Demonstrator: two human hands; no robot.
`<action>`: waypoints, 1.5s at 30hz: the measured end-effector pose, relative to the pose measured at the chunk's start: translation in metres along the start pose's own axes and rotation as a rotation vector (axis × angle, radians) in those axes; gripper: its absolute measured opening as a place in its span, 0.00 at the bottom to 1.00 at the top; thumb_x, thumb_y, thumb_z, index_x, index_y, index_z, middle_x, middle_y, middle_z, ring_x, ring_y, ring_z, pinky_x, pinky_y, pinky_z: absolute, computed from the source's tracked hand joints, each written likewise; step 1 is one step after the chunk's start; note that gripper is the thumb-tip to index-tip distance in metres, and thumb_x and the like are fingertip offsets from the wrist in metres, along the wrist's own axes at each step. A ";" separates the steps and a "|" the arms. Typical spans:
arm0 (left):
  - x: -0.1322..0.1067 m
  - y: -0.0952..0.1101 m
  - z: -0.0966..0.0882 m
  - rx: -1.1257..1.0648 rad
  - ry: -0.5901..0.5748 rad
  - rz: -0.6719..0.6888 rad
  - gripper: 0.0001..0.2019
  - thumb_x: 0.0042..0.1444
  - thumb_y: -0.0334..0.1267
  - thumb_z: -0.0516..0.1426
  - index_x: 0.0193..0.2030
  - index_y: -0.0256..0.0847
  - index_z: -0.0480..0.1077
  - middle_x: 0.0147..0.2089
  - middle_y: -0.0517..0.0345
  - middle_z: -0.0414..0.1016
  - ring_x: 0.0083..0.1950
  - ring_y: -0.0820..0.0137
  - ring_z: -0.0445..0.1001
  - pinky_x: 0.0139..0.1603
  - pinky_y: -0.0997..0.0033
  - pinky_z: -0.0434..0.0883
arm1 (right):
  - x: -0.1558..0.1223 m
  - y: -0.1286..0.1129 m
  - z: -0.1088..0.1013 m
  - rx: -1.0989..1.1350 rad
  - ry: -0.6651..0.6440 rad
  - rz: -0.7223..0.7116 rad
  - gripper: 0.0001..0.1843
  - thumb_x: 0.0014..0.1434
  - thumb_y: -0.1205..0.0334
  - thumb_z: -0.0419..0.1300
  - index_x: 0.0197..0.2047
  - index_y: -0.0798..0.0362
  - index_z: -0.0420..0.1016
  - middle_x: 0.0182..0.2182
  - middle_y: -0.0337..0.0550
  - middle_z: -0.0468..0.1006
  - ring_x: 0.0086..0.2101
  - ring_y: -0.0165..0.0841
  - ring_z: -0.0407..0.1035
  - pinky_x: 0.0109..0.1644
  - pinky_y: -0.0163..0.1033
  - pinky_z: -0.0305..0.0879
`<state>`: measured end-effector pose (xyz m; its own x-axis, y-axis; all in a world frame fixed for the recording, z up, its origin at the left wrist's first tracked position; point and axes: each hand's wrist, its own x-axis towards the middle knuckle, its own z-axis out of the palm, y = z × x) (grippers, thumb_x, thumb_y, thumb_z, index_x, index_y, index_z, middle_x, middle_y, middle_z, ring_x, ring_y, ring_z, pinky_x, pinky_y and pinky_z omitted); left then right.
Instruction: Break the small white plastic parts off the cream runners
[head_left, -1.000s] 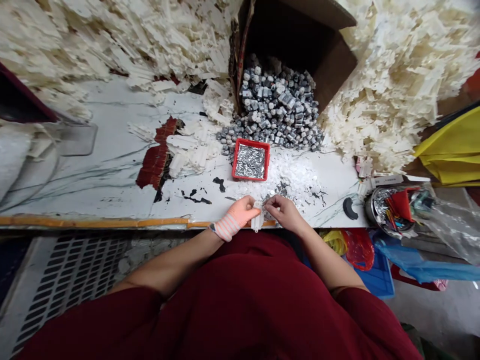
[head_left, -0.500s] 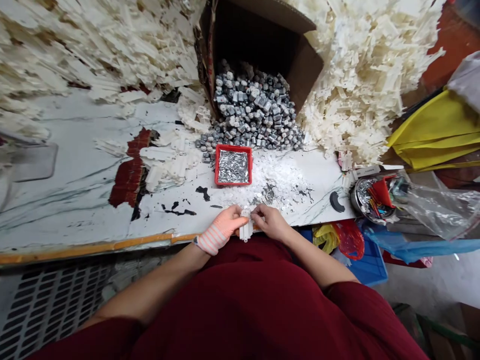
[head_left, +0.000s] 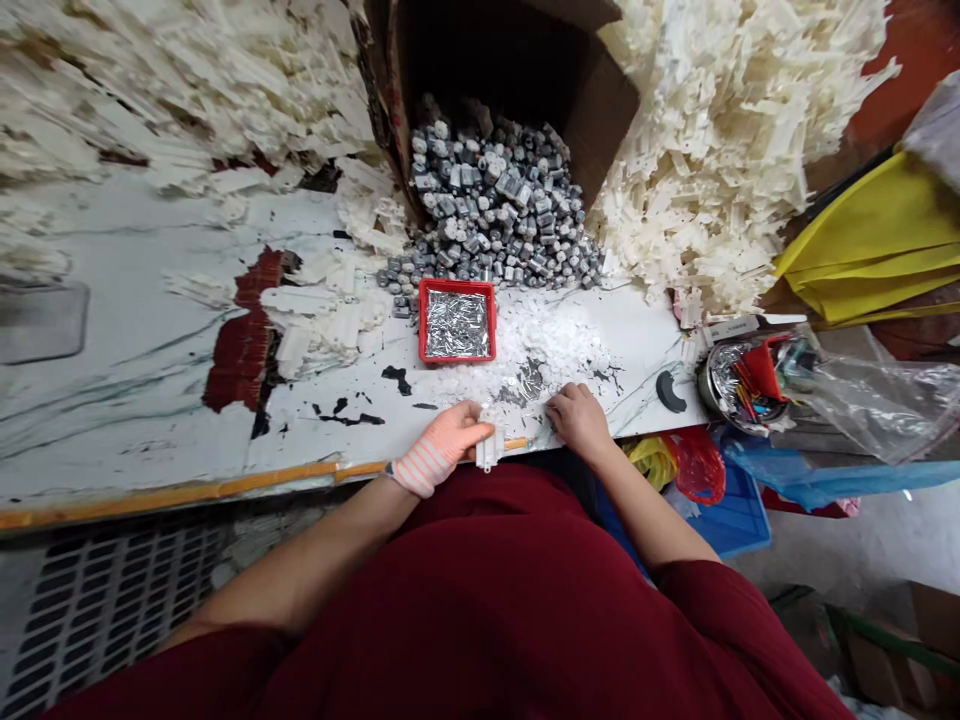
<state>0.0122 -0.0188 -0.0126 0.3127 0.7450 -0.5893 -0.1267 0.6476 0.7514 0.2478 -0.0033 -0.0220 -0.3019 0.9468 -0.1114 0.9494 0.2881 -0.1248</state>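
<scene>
In the head view, gripping a white part (head_left: pixel 488 454) in the left hand (head_left: pixel 444 444), with the thumb laid across near its far end and a striped glove (head_left: pixel 420 468) over the skin. Held at the front edge of the table (head_left: pixel 135 415), with the near end reaching past that edge toward the dark red shirt (head_left: pixel 480 600). Curling the fingers of the bare right hand (head_left: pixel 581 422) down at the same edge, apart from the part and near some loose pins (head_left: pixel 531 380); cannot tell if pinching anything.

Beyond the hands, filled with metal pins, a red tray (head_left: pixel 456 359). Strewn beside and before it, white bits (head_left: pixel 556 335). Behind it, spilling from a carton (head_left: pixel 604 115), grey motors (head_left: pixel 499 205). To either side of the carton, heaped high, more white parts (head_left: pixel 720 140). Left of the tray, in a smaller pile, others of the kind. At the right, a dark arc (head_left: pixel 670 392) lying flat just beside a cluttered metal bowl (head_left: pixel 706 388). Below the bowl, a blue bin (head_left: pixel 739 535).
</scene>
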 end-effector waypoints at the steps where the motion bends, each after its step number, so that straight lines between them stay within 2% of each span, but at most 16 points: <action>1: 0.000 0.000 0.001 0.001 -0.004 0.001 0.17 0.41 0.40 0.62 0.33 0.41 0.58 0.24 0.69 0.63 0.22 0.75 0.66 0.23 0.75 0.67 | 0.001 -0.001 0.003 -0.036 -0.008 -0.006 0.11 0.62 0.62 0.54 0.39 0.54 0.77 0.39 0.51 0.71 0.41 0.40 0.61 0.44 0.41 0.59; 4: 0.001 -0.002 0.001 0.008 -0.013 0.015 0.17 0.42 0.40 0.62 0.33 0.41 0.58 0.23 0.69 0.63 0.22 0.75 0.65 0.22 0.76 0.66 | 0.003 -0.004 0.008 -0.074 0.000 -0.005 0.11 0.63 0.62 0.53 0.39 0.55 0.76 0.39 0.52 0.71 0.41 0.40 0.60 0.44 0.42 0.58; 8: 0.001 -0.002 0.001 0.016 -0.015 0.014 0.17 0.42 0.40 0.62 0.34 0.40 0.59 0.25 0.68 0.64 0.23 0.75 0.66 0.23 0.76 0.66 | 0.004 -0.006 0.009 0.019 0.022 0.003 0.10 0.63 0.61 0.54 0.38 0.53 0.77 0.39 0.49 0.72 0.40 0.39 0.60 0.45 0.41 0.58; 14: 0.002 0.001 0.003 0.026 0.001 0.017 0.17 0.40 0.40 0.63 0.34 0.40 0.61 0.23 0.68 0.63 0.23 0.75 0.66 0.23 0.76 0.65 | 0.024 0.001 0.012 -0.004 0.218 0.082 0.12 0.64 0.61 0.52 0.41 0.53 0.76 0.38 0.50 0.72 0.41 0.41 0.60 0.45 0.42 0.58; 17: 0.004 -0.002 0.001 0.011 0.002 0.028 0.16 0.40 0.40 0.62 0.34 0.40 0.61 0.22 0.68 0.62 0.22 0.75 0.65 0.23 0.76 0.65 | 0.037 0.007 0.015 -0.023 0.220 0.059 0.12 0.63 0.61 0.52 0.38 0.55 0.76 0.37 0.52 0.72 0.40 0.41 0.60 0.44 0.44 0.58; 20: 0.007 -0.004 -0.001 0.015 0.011 0.044 0.16 0.41 0.40 0.62 0.34 0.40 0.61 0.21 0.69 0.62 0.21 0.75 0.65 0.22 0.77 0.64 | 0.039 0.001 0.010 0.142 0.232 0.078 0.09 0.61 0.62 0.54 0.35 0.55 0.75 0.37 0.52 0.73 0.40 0.41 0.62 0.45 0.44 0.59; 22: 0.009 -0.004 -0.001 0.052 0.024 0.063 0.15 0.41 0.39 0.62 0.34 0.39 0.61 0.21 0.70 0.61 0.21 0.76 0.64 0.21 0.78 0.62 | 0.033 -0.011 0.004 0.420 0.197 0.093 0.08 0.60 0.61 0.55 0.34 0.54 0.73 0.36 0.48 0.74 0.39 0.37 0.65 0.44 0.42 0.61; 24: 0.009 -0.003 0.000 0.116 0.027 0.090 0.14 0.41 0.39 0.61 0.33 0.39 0.61 0.20 0.70 0.60 0.21 0.76 0.64 0.21 0.78 0.61 | 0.025 -0.027 -0.005 0.714 0.085 0.053 0.07 0.58 0.59 0.56 0.35 0.53 0.72 0.34 0.43 0.76 0.35 0.33 0.68 0.41 0.39 0.63; 26: 0.008 -0.001 0.001 0.180 0.027 0.108 0.13 0.42 0.39 0.61 0.33 0.39 0.62 0.20 0.70 0.60 0.20 0.76 0.63 0.21 0.78 0.61 | 0.017 -0.042 -0.012 0.873 -0.012 -0.002 0.06 0.57 0.59 0.57 0.34 0.53 0.71 0.32 0.40 0.76 0.34 0.31 0.69 0.40 0.36 0.64; 30: 0.004 0.001 0.001 0.253 0.036 0.094 0.12 0.43 0.40 0.60 0.33 0.40 0.62 0.20 0.71 0.59 0.19 0.77 0.61 0.19 0.78 0.59 | 0.014 -0.056 -0.019 0.909 -0.044 0.010 0.06 0.55 0.60 0.58 0.33 0.53 0.71 0.30 0.39 0.76 0.32 0.30 0.69 0.38 0.35 0.63; 35: 0.002 0.001 -0.002 0.151 -0.011 0.042 0.15 0.44 0.43 0.60 0.35 0.41 0.61 0.22 0.70 0.61 0.21 0.75 0.65 0.22 0.76 0.64 | 0.015 -0.058 -0.022 0.905 -0.067 0.014 0.06 0.54 0.60 0.57 0.31 0.53 0.69 0.26 0.36 0.72 0.28 0.28 0.65 0.34 0.33 0.60; 37: 0.001 0.002 -0.001 0.195 -0.011 0.058 0.15 0.44 0.43 0.60 0.35 0.40 0.61 0.22 0.69 0.63 0.21 0.75 0.65 0.21 0.77 0.63 | 0.015 -0.058 -0.024 0.959 -0.079 0.049 0.07 0.54 0.59 0.57 0.31 0.54 0.68 0.24 0.34 0.69 0.26 0.26 0.63 0.32 0.32 0.59; 41: 0.002 0.001 0.001 0.324 0.022 0.123 0.13 0.44 0.42 0.60 0.33 0.40 0.61 0.20 0.70 0.59 0.19 0.77 0.61 0.19 0.79 0.59 | 0.013 -0.060 -0.026 0.951 -0.072 0.078 0.05 0.53 0.60 0.57 0.31 0.54 0.68 0.23 0.33 0.68 0.25 0.26 0.61 0.30 0.31 0.57; 45: 0.002 0.002 0.003 0.278 -0.006 0.105 0.14 0.44 0.42 0.60 0.32 0.41 0.61 0.20 0.70 0.61 0.19 0.76 0.62 0.19 0.79 0.60 | 0.012 -0.062 -0.029 0.910 -0.038 0.054 0.04 0.53 0.62 0.57 0.31 0.53 0.67 0.24 0.34 0.69 0.25 0.26 0.62 0.31 0.31 0.58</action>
<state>0.0154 -0.0165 -0.0112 0.3169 0.8040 -0.5031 0.1039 0.4978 0.8610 0.1879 -0.0055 0.0134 -0.2768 0.9458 -0.1701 0.5325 0.0036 -0.8464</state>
